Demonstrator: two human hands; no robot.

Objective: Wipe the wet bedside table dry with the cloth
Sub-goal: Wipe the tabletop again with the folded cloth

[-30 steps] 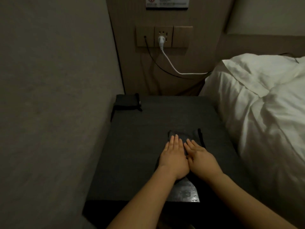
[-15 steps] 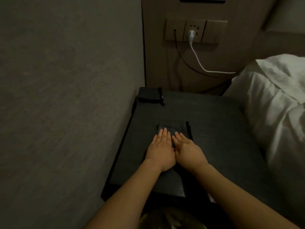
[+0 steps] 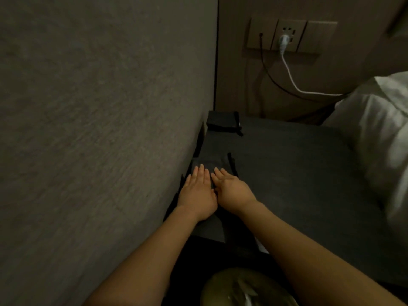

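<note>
A dark grey cloth (image 3: 215, 165) lies flat on the dark bedside table (image 3: 298, 173), near the table's left edge by the wall. My left hand (image 3: 197, 193) and my right hand (image 3: 231, 191) rest side by side on the cloth, palms down, fingers straight and pressed flat. The hands hide most of the cloth; its far end and a dark strap on its right side show beyond my fingertips. Both forearms reach in from the bottom of the frame.
A grey wall (image 3: 99, 129) runs close along the table's left side. A small black pouch (image 3: 223, 123) sits at the far left corner. White bedding (image 3: 379, 138) borders the right. A white cable (image 3: 291, 80) hangs from the socket panel (image 3: 287, 36).
Both hands have slid the cloth leftward across the table, from near the middle to the left edge by the wall. The view has swung left as well.
</note>
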